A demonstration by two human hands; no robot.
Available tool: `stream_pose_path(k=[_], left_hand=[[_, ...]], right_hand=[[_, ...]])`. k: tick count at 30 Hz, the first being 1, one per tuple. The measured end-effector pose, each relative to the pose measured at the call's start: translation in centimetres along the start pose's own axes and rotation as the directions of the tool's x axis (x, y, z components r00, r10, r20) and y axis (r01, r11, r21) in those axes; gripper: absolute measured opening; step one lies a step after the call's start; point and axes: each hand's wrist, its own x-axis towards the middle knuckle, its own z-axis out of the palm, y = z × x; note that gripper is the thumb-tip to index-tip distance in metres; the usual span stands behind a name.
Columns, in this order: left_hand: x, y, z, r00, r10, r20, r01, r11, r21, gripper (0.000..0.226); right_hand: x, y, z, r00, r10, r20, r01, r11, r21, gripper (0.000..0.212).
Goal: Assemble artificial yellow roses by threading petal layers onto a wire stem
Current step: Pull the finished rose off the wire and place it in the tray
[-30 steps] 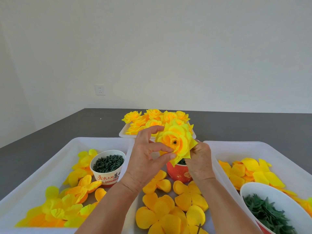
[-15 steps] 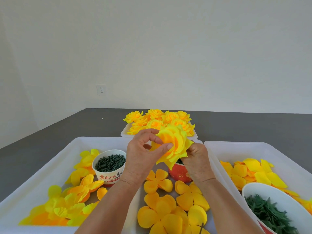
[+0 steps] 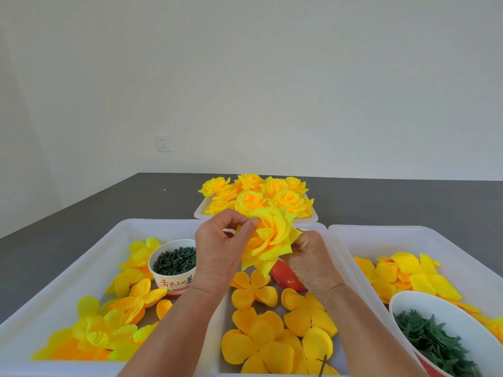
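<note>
Yellow rose (image 3: 269,240) between hands: left hand (image 3: 217,254) pinches petal, right hand (image 3: 313,262) underneath.

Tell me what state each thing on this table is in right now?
Yellow fabric rose: held up, left hand pinching a petal, right hand gripping beneath.
Far white tray: heaped with finished roses.
White paper cup: upright, full of dark green pieces.
Loose orange petal layers: flat in middle tray.

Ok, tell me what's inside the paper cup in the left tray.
The paper cup in the left tray is filled near its rim with small dark green pieces. Only the top layer shows; whatever lies deeper is covered, and the left hand hides the cup's right edge.
</note>
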Motion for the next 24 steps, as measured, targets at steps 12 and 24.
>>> stream_pose_path(k=[12,24], left_hand=[[-0.53,0.67,0.05,0.983,0.058,0.175,-0.078,0.991,0.111,0.009],[-0.42,0.42,0.20,0.961,0.269,0.066,-0.277,0.946,0.170,0.016]], right_hand=[[0.09,-0.05,-0.56,0.993,0.058,-0.099,-0.049,0.994,0.094,0.006],[0.52,0.43,-0.52,0.975,0.170,-0.142,-0.148,0.977,0.152,0.007]])
